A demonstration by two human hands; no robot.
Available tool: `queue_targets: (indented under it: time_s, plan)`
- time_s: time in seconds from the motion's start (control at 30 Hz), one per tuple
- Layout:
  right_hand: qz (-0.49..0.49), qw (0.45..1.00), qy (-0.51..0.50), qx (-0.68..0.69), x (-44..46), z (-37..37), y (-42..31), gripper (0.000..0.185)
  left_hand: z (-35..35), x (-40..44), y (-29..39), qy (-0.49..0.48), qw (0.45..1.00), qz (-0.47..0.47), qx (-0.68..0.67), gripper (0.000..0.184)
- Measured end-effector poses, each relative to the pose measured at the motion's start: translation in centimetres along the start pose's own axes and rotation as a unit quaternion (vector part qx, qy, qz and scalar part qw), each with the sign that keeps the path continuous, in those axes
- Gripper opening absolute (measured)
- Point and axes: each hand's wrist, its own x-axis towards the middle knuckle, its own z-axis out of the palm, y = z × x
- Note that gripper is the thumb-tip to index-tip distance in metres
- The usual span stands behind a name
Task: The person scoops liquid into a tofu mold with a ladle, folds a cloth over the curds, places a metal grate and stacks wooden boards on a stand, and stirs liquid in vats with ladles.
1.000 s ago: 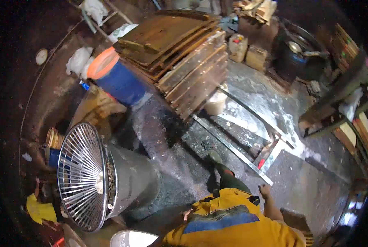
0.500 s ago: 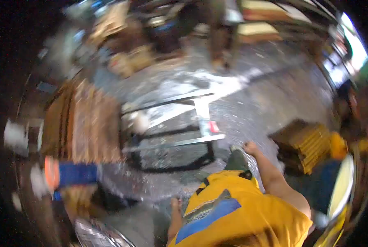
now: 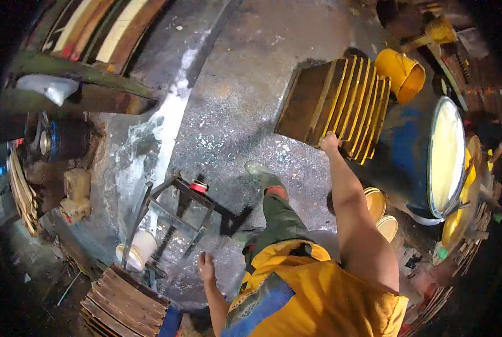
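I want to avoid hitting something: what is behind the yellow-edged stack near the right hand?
Past the yellow-edged stack, a yellow bucket can be seen. Anything low and directly behind the stack is covered by it, so I cannot tell.

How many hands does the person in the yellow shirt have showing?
2. In the picture, the left hand is near the dark frame; the right hand overlaps the yellow-edged stack.
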Motion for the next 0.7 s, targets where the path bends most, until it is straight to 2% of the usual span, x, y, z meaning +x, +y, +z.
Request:
queue_targets:
  time_s: [0.03, 0.1, 0.17, 0.23, 0.27, 0.3, 0.43, 0.47, 0.5, 0.53, 0.57, 0.63, 0.67, 0.7]
  plan:
    - [0.026, 0.999, -0.036, -0.018, 0.7, -0.7, -0.7, 0.032, 2.5, 0.6, 3.1, -0.04, 0.99, 0.085, 0.104, 0.037]
    - [0.134, 0.987, -0.075, -0.046, 2.6, 0.0, -2.9, 0.035, 8.2, -1.5, 13.5, -0.113, 0.958, 0.159, 0.212, 0.046]
    - [0.263, 0.958, 0.018, -0.113, 4.6, 2.6, -4.8, 0.042, 11.9, -1.4, 18.4, -0.144, 0.942, 0.172, 0.248, 0.044]
    - [0.389, 0.865, 0.231, -0.215, 5.7, 5.8, -6.6, 0.053, 12.8, -0.6, 19.5, -0.162, 0.935, 0.169, 0.266, 0.042]
    - [0.412, 0.892, 0.142, -0.122, 6.2, 6.0, -5.5, 0.067, 12.8, 0.1, 19.2, -0.165, 0.937, 0.16, 0.264, 0.042]
    - [0.417, 0.901, 0.1, -0.062, 6.9, 6.2, -4.6, 0.061, 12.8, 0.8, 18.8, -0.166, 0.939, 0.152, 0.261, 0.042]
    - [0.297, 0.945, -0.017, 0.135, 7.8, 2.4, -4.8, 0.043, 10.1, 1.1, 14.9, -0.067, 0.965, 0.046, 0.249, 0.042]
    - [0.327, 0.916, -0.081, 0.217, 9.1, 3.8, -4.6, 0.048, 8.9, 1.1, 13.6, -0.056, 0.967, 0.002, 0.247, 0.042]
    - [0.309, 0.899, -0.09, 0.299, 8.9, 4.4, -3.7, 0.046, 7.9, 0.9, 12.1, -0.051, 0.966, -0.018, 0.253, 0.043]
    - [0.251, 0.896, -0.084, 0.356, 8.5, 3.4, -6.4, 0.04, 6.6, 0.6, 10.4, -0.044, 0.964, -0.038, 0.258, 0.043]
    - [0.266, 0.863, -0.123, 0.412, 8.9, 4.5, -6.2, 0.031, 5.2, 0.0, 8.6, -0.037, 0.963, -0.057, 0.262, 0.044]
    - [0.18, 0.858, -0.167, 0.452, 9.8, 5.7, -6.1, 0.023, 3.2, -0.8, 5.8, -0.031, 0.965, -0.108, 0.239, 0.045]
    - [0.18, 0.843, -0.191, 0.469, 10.4, 6.8, -5.1, 0.021, 3.3, -1.4, 5.8, -0.017, 0.965, -0.117, 0.233, 0.046]
    - [0.202, 0.895, -0.158, 0.364, 8.9, 1.9, -12.5, 0.016, 3.8, -1.8, 6.1, -0.004, 0.966, -0.123, 0.226, 0.047]
